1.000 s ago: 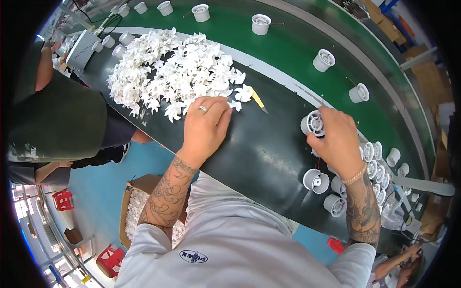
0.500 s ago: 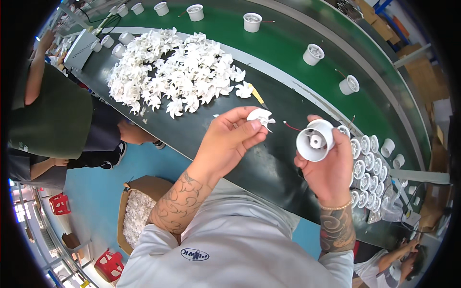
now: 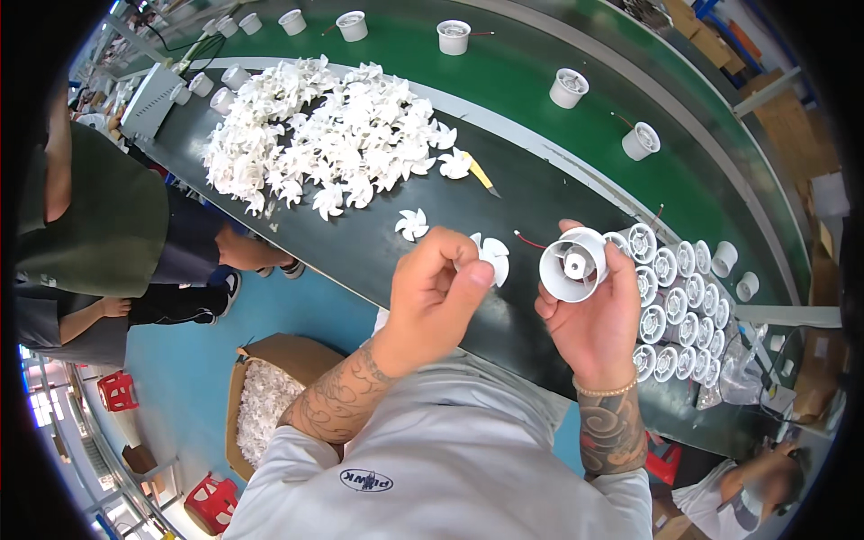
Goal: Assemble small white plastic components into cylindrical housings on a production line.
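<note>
Pinched between the thumb and fingers of my left hand [image 3: 439, 292] is a white fan blade [image 3: 494, 257], its vanes turned toward me. My right hand [image 3: 596, 328] is wrapped round a white fan housing [image 3: 554, 279], whose open mouth and central hub face up at me. A thin red wire with a white plug sticks out of the housing's left side. Blade and housing are a short gap apart above the dark worktop. One loose fan blade [image 3: 412, 225] lies beyond my left hand.
A big pile of white fan blades [image 3: 369, 126] covers the far left worktop, near a yellow-handled tool [image 3: 481, 174]. Rows of fan housings [image 3: 686, 301] stand right of my right hand. More housings ride a green conveyor [image 3: 513, 63]. A carton of blades [image 3: 306, 355] and people are at left.
My left hand has turned over and dropped nearer me, tilting the blade and uncovering a loose one behind it. The right hand with the housing shifted slightly left. Conveyor housings moved left.
</note>
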Demonstrator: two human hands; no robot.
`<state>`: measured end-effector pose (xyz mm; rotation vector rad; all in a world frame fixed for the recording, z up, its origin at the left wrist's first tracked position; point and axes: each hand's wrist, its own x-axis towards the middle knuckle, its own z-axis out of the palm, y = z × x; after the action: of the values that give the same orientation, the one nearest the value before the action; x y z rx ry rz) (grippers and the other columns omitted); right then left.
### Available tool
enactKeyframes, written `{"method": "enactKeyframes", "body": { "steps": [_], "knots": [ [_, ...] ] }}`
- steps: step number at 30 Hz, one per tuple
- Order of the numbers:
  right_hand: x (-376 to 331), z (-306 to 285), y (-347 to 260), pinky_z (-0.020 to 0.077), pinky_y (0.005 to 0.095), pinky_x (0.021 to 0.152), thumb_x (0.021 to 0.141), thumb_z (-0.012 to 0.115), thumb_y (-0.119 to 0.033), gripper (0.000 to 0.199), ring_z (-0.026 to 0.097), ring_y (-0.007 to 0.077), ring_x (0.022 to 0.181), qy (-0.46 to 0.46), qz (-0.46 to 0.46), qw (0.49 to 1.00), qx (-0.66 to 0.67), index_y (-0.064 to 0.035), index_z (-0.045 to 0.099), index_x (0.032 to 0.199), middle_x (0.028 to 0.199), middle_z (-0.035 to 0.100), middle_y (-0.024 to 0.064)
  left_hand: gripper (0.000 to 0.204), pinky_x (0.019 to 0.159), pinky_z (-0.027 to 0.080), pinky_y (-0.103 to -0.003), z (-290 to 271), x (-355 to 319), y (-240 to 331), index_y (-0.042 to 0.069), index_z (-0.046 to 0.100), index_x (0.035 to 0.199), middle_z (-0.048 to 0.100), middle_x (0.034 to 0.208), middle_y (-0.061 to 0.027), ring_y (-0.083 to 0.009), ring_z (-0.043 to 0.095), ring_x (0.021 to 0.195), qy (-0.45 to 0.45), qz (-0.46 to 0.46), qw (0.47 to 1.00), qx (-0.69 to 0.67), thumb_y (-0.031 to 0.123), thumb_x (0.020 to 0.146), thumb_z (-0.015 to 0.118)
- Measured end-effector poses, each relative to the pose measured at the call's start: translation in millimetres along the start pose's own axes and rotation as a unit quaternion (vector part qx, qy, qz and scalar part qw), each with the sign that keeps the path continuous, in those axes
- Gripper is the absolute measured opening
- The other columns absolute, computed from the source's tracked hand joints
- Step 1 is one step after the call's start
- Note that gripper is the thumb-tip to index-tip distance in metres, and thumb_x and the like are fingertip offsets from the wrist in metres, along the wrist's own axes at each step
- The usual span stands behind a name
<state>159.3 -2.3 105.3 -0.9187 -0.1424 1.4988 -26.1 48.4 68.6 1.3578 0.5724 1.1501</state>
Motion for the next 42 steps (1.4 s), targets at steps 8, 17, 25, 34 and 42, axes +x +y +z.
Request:
{"method": "enactKeyframes", "body": {
  "steps": [8, 17, 25, 34, 42],
  "knots": [
    [-1, -2, 3, 0.0469, 0.0304, 0.058, 0.099, 0.04, -0.041, 0.047, 0.06, 0.018, 0.073, -0.006, 0.015, 1.0, -0.001, -0.0049, 0.055, 0.126, 0.093, 0.064, 0.0054, 0.025, 0.072, 0.049, -0.025, 11, 7, 22, 0.003, 0.041, 0.116, 0.063, 0.097, -0.0083, -0.0091, 0.059, 0.081, 0.031, -0.133, 0.983, -0.12, 0.007, 0.097, 0.057],
    [-6, 1, 4, 0.0499, 0.0311, 0.059, 0.099, 0.038, -0.043, 0.049, 0.063, 0.0176, 0.084, -0.007, -0.015, 0.999, -0.029, -0.0056, 0.053, 0.127, 0.101, 0.064, 0.008, 0.02, 0.081, 0.052, -0.033, 16, 21, 26, -0.001, 0.069, 0.105, 0.053, 0.121, -0.0146, -0.0227, 0.061, 0.099, -0.166, 0.073, 0.964, 0.195, 0.001, 0.085, 0.068],
    [-14, 8, 8, 0.05, 0.0312, 0.059, 0.101, 0.033, -0.043, 0.05, 0.063, 0.0182, 0.083, -0.033, -0.045, 0.993, -0.1, -0.0051, 0.05, 0.129, 0.103, 0.064, 0.012, 0.017, 0.075, 0.056, -0.032, 10, 24, 19, -0.002, 0.071, 0.1, 0.054, 0.121, -0.0154, -0.0223, 0.064, 0.092, -0.181, 0.096, 0.965, 0.167, -0.005, 0.083, 0.067],
    [-14, 13, 8, 0.0503, 0.0317, 0.066, 0.1, 0.037, -0.039, 0.05, 0.061, 0.019, 0.091, -0.075, -0.031, 0.99, -0.119, -0.0029, 0.045, 0.133, 0.106, 0.059, 0.0114, 0.016, 0.069, 0.056, -0.031, 11, 17, 18, -0.005, 0.072, 0.094, 0.061, 0.12, -0.0195, -0.0217, 0.065, 0.088, -0.112, 0.063, 0.982, 0.14, -0.007, 0.078, 0.072],
    [-10, 17, 14, 0.0494, 0.0313, 0.067, 0.099, 0.036, -0.044, 0.055, 0.062, 0.0204, 0.087, -0.026, -0.139, 0.965, -0.22, -0.0015, 0.045, 0.132, 0.1, 0.06, 0.0122, 0.015, 0.078, 0.055, -0.031, 21, 5, 12, -0.004, 0.061, 0.085, 0.061, 0.122, -0.0238, -0.021, 0.065, 0.096, -0.032, -0.016, 0.998, 0.048, -0.007, 0.079, 0.074]
  ]
}}
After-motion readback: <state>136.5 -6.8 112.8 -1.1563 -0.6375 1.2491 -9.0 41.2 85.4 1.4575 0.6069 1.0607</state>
